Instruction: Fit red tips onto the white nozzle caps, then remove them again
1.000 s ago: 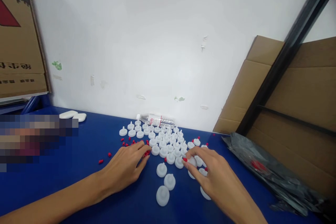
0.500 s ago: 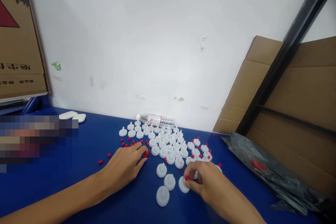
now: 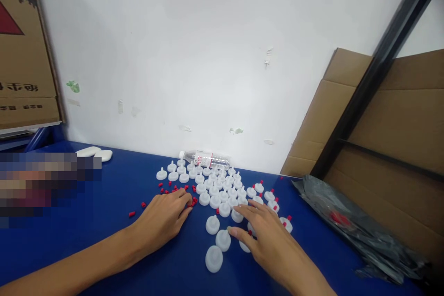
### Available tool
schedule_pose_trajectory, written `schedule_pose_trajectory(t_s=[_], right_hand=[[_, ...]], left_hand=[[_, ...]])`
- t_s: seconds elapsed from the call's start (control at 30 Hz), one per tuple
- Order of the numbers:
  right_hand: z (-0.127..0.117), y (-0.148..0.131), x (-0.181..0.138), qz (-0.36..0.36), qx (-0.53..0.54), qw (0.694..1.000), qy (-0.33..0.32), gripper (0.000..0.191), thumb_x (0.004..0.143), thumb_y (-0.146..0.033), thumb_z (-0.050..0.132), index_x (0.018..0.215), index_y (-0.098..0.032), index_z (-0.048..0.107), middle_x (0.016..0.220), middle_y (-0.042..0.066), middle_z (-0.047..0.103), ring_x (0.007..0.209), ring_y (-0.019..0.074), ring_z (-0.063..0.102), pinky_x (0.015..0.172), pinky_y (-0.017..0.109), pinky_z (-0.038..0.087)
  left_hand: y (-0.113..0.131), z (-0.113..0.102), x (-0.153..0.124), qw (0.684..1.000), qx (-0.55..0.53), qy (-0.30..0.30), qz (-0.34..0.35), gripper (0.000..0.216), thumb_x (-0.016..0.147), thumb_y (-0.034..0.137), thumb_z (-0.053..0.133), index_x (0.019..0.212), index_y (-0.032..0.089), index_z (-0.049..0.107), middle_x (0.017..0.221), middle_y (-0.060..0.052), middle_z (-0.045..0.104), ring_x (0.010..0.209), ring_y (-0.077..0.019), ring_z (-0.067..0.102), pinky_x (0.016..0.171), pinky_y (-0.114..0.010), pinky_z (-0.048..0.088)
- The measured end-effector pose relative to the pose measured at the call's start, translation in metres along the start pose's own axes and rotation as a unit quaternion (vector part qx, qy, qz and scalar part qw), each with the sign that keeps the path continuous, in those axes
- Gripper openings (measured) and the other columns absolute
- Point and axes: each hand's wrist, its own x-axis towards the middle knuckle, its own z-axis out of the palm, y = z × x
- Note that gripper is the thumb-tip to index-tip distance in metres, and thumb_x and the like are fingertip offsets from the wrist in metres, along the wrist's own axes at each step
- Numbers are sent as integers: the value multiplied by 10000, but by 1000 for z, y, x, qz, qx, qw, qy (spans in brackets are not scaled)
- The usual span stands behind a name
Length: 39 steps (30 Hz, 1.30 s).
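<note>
1. Left hand (image 3: 166, 217) lies palm down on the blue table top (image 3: 104, 236), fingers close together. Its tips are at the small red plastic plugs (image 3: 193, 201); cannot tell if it pinches 1.
2. Right hand (image 3: 268, 236) is flat with fingers spread, pinching nothing. Its thumb tip touches 1 white round plastic nozzle cap (image 3: 223, 240), and more caps are half hidden under the palm.
3. At 12 o'clock of both hands is the packed cluster of white caps (image 3: 215, 189). At 1 o'clock of the right hand are the plugged caps (image 3: 269, 195), with red tips on.
4. Risk: the spread right hand drags sideways. The caps touch each other, so 1 shove likely tips or shifts many.
5. Risk: stray red plugs (image 3: 132, 214) at 9 o'clock of the left hand are loose, and a wrist nudge could scatter them.
6. Far 12 o'clock: a clear plastic water bottle (image 3: 208, 159) lies on its side just behind the cluster and could roll into it.
7. At 3 o'clock, a crumpled black plastic bag (image 3: 347, 222) lies apart; low risk.
</note>
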Motion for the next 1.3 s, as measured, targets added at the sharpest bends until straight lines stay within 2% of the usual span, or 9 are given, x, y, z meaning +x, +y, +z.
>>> schedule_pose_trajectory(t_s=[0.13, 0.2, 0.3, 0.37, 0.47, 0.67, 0.8, 1.07, 1.3], right_hand=[[-3, -4, 1, -22, 0, 999, 26, 343, 962, -419, 534, 1211, -230, 676, 1224, 77, 695, 1285, 357, 525, 1076, 586, 389], [-10, -8, 3, -28, 14, 998, 58, 321, 961, -441, 536, 1179, -252, 678, 1193, 66, 704, 1220, 321, 581, 1057, 524, 420], [-20, -15, 5, -3, 45, 995, 86, 315, 929, -502, 570, 1136, -280, 655, 1148, 42, 694, 1048, 262, 659, 877, 382, 523], [-25, -20, 6, 4, 66, 995, 77, 255, 930, -479, 577, 1089, -288, 634, 1105, 20, 680, 926, 223, 676, 769, 326, 529], [-24, -27, 6, -29, 92, 994, 58, 112, 967, -328, 538, 1054, -302, 604, 1085, -6, 660, 847, 181, 667, 742, 297, 510], [-14, -44, 3, -69, 119, 990, 37, 304, 916, -207, 604, 1166, -349, 507, 1098, -37, 666, 959, 189, 664, 791, 292, 515], [-8, -48, 2, -82, 123, 987, 62, 447, 881, -201, 644, 1249, -355, 440, 1120, -19, 668, 961, 194, 682, 753, 278, 535], [-3, -43, 5, -114, 126, 978, 121, 440, 904, -196, 622, 1257, -330, 396, 1154, 20, 628, 1035, 210, 656, 847, 345, 555], [-2, -45, 5, -123, 128, 976, 128, 413, 932, -218, 594, 1292, -327, 424, 1217, 26, 635, 1108, 210, 638, 884, 347, 566]], left_hand=[[3, -2, -2, 999, -26, 31, -6, 173, 958, 218, 441, 914, 195, 607, 893, -48, 670, 721, -209, 640, 606, -293, 385], [4, -4, -3, 997, -48, 57, -8, 153, 950, 223, 451, 930, 202, 601, 882, -38, 674, 716, -202, 642, 611, -290, 391], [5, -5, -4, 992, -95, 79, 2, 135, 949, 247, 474, 944, 209, 604, 855, -22, 686, 693, -183, 646, 613, -274, 409], [5, -5, -5, 987, -134, 82, 28, 134, 957, 262, 490, 944, 211, 613, 831, -11, 689, 647, -158, 636, 609, -259, 425], [7, -5, -6, 971, -195, 92, 99, 125, 973, 251, 503, 955, 210, 620, 867, -7, 691, 653, -127, 635, 636, -235, 455], [13, -7, -12, 940, -217, 164, 206, 195, 1002, 218, 509, 1168, 239, 609, 1019, -46, 692, 844, -139, 665, 696, -210, 478], [13, -6, -12, 932, -197, 181, 245, 242, 1005, 194, 499, 1221, 235, 601, 1033, -70, 687, 817, -142, 670, 612, -195, 454], [12, -10, -11, 929, -209, 205, 224, 290, 1008, 147, 465, 1245, 252, 596, 1021, -65, 642, 758, -111, 631, 618, -186, 469], [11, -10, -10, 931, -229, 200, 203, 257, 1014, 162, 466, 1195, 247, 627, 1025, -56, 641, 803, -114, 629, 650, -194, 472]])
